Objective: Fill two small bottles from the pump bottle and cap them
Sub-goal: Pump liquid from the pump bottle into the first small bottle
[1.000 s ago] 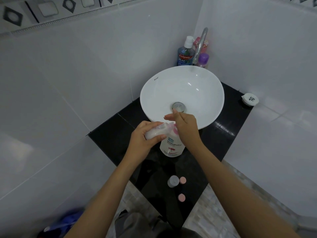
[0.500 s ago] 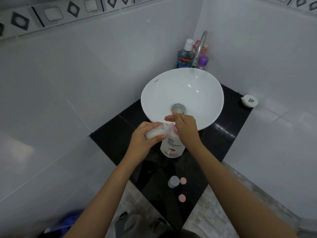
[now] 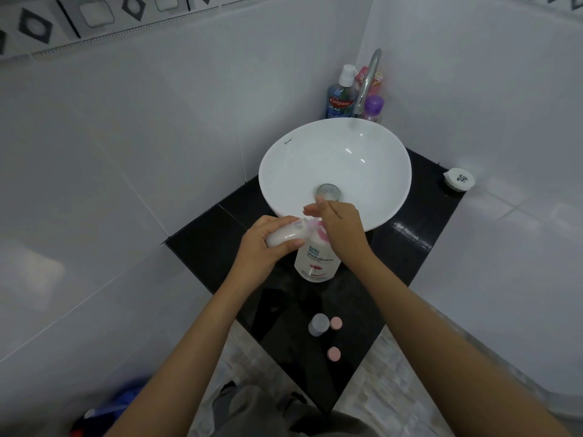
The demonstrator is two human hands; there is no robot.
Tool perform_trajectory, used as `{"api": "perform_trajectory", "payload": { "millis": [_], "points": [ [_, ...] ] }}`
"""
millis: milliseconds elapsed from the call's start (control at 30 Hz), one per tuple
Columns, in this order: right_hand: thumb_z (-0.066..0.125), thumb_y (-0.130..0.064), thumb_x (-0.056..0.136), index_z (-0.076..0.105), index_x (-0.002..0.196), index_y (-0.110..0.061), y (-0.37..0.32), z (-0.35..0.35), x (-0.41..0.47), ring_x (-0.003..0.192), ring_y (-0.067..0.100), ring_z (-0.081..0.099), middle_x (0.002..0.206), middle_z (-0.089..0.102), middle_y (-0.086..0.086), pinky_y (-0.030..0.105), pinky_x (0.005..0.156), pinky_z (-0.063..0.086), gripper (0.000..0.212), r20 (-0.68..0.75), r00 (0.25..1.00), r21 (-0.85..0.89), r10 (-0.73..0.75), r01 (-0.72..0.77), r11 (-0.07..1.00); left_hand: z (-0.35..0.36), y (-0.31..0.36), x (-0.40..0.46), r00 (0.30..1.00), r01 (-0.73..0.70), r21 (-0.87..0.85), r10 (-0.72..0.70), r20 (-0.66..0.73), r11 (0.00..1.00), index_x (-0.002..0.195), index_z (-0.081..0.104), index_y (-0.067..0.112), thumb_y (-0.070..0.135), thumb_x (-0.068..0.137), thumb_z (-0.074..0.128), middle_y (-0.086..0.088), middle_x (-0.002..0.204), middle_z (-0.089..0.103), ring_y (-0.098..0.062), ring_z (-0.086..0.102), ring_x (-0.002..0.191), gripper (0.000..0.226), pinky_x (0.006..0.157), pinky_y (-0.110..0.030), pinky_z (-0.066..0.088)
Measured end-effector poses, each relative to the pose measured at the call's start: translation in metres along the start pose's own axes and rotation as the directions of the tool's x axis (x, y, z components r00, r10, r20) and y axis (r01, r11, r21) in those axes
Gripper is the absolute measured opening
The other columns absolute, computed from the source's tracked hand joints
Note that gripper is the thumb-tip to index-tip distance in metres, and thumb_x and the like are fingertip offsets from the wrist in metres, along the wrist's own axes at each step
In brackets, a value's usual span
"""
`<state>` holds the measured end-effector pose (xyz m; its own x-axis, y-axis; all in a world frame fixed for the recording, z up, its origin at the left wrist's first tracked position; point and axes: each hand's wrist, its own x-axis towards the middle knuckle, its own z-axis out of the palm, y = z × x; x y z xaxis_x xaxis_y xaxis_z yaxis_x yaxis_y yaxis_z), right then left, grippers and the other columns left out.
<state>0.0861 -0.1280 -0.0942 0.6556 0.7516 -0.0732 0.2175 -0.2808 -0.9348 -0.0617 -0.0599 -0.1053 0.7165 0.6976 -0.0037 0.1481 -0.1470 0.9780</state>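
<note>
A white pump bottle [image 3: 317,261] with a pink pump head stands on the black counter [image 3: 394,263] in front of the sink. My left hand [image 3: 265,247] holds a small bottle [image 3: 285,236] tilted on its side, its mouth at the pump spout; white liquid shows inside it. My right hand [image 3: 342,230] rests palm-down on the pump head, which it mostly hides. A second small clear bottle [image 3: 318,324] stands upright near the counter's front corner. One pink cap [image 3: 336,323] lies beside it and another pink cap [image 3: 333,353] lies closer to me.
A white bowl sink [image 3: 315,143] with a curved tap [image 3: 367,80] sits behind the hands. A blue mouthwash bottle [image 3: 340,96] and other small bottles stand in the back corner. A white round container [image 3: 459,179] sits at the counter's right corner. White tiled walls close both sides.
Both hands hold nearly the same pose at the pump bottle; only the camera view has shifted slightly.
</note>
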Motion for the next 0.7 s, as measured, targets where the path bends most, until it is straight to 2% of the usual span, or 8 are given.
{"api": "perform_trajectory", "payload": {
  "millis": [67, 200, 267, 367, 467, 533, 600, 700],
  "points": [
    [0.040, -0.029, 0.100, 0.073, 0.101, -0.003, -0.006, -0.003, 0.001, 0.085, 0.011, 0.065, 0.095, 0.072, 0.004, 0.012, 0.073, 0.047, 0.042, 0.000, 0.999, -0.041, -0.037, 0.037, 0.998, -0.003, 0.002, 0.000, 1.000, -0.009, -0.004, 0.009, -0.002, 1.000, 0.110, 0.061, 0.033, 0.018, 0.079, 0.072, 0.005, 0.104, 0.057, 0.015, 0.054, 0.087, 0.036, 0.075, -0.003, 0.045],
    [0.040, -0.027, 0.100, 0.072, 0.100, -0.002, -0.011, -0.006, 0.001, 0.091, 0.015, 0.067, 0.098, 0.074, 0.009, 0.022, 0.080, 0.050, 0.041, -0.027, 0.999, 0.051, -0.021, 0.022, 0.998, -0.002, 0.006, 0.001, 1.000, -0.023, -0.014, 0.023, 0.002, 1.000, 0.111, 0.060, 0.032, 0.018, 0.080, 0.071, 0.005, 0.105, 0.057, 0.015, 0.054, 0.088, 0.036, 0.076, -0.003, 0.045],
    [0.038, -0.026, 0.101, 0.072, 0.101, -0.004, -0.009, -0.003, 0.001, 0.094, 0.017, 0.067, 0.101, 0.073, 0.008, 0.023, 0.082, 0.050, 0.041, -0.023, 0.999, 0.042, -0.023, 0.024, 0.999, -0.001, 0.005, 0.002, 1.000, -0.022, -0.011, 0.022, -0.001, 1.000, 0.112, 0.061, 0.031, 0.017, 0.080, 0.071, 0.005, 0.105, 0.056, 0.016, 0.054, 0.089, 0.036, 0.076, -0.003, 0.045],
    [0.038, -0.027, 0.101, 0.072, 0.102, -0.005, -0.002, 0.000, 0.000, 0.092, 0.015, 0.065, 0.100, 0.072, 0.006, 0.017, 0.074, 0.047, 0.041, 0.004, 1.000, 0.004, -0.006, 0.006, 1.000, 0.000, 0.002, 0.001, 1.000, 0.001, 0.031, -0.001, 0.005, 1.000, 0.116, 0.062, 0.026, 0.020, 0.080, 0.071, 0.005, 0.106, 0.056, 0.008, 0.055, 0.093, 0.037, 0.076, -0.004, 0.045],
    [0.038, -0.028, 0.101, 0.072, 0.100, -0.004, 0.003, 0.001, -0.002, 0.088, 0.015, 0.064, 0.094, 0.071, 0.003, 0.018, 0.072, 0.047, 0.042, 0.019, 1.000, -0.046, -0.002, 0.003, 0.999, 0.001, 0.001, 0.001, 1.000, 0.008, 0.061, -0.008, -0.003, 0.998, 0.117, 0.063, 0.023, 0.020, 0.079, 0.072, 0.004, 0.108, 0.056, 0.000, 0.054, 0.096, 0.039, 0.076, -0.004, 0.045],
    [0.039, -0.028, 0.101, 0.072, 0.097, -0.004, -0.001, -0.001, -0.001, 0.080, 0.010, 0.062, 0.088, 0.068, 0.001, 0.011, 0.067, 0.046, 0.042, 0.015, 1.000, -0.078, -0.020, 0.022, 0.997, 0.001, 0.002, 0.001, 1.000, -0.006, 0.056, 0.006, -0.006, 0.998, 0.116, 0.064, 0.021, 0.019, 0.078, 0.073, 0.003, 0.108, 0.057, -0.003, 0.055, 0.097, 0.039, 0.077, -0.003, 0.045],
    [0.041, -0.027, 0.100, 0.073, 0.092, -0.005, -0.007, -0.003, 0.002, 0.075, 0.004, 0.059, 0.084, 0.068, 0.000, 0.003, 0.061, 0.043, 0.039, -0.020, 0.999, -0.064, -0.036, 0.035, 0.997, 0.001, 0.002, 0.002, 0.999, -0.025, 0.059, 0.027, -0.024, 0.998, 0.113, 0.065, 0.024, 0.022, 0.077, 0.075, 0.003, 0.108, 0.059, -0.008, 0.056, 0.100, 0.037, 0.081, -0.010, 0.047],
    [0.045, -0.026, 0.099, 0.072, 0.090, -0.007, -0.012, -0.005, 0.003, 0.073, 0.004, 0.061, 0.084, 0.070, 0.002, 0.005, 0.063, 0.044, 0.034, -0.060, 0.998, 0.006, -0.036, 0.037, 0.999, 0.001, 0.003, 0.003, 0.997, -0.054, 0.114, 0.060, -0.050, 0.992, 0.107, 0.064, 0.032, 0.028, 0.075, 0.076, 0.007, 0.108, 0.062, -0.011, 0.057, 0.103, 0.034, 0.086, -0.025, 0.050]
  ]
}}
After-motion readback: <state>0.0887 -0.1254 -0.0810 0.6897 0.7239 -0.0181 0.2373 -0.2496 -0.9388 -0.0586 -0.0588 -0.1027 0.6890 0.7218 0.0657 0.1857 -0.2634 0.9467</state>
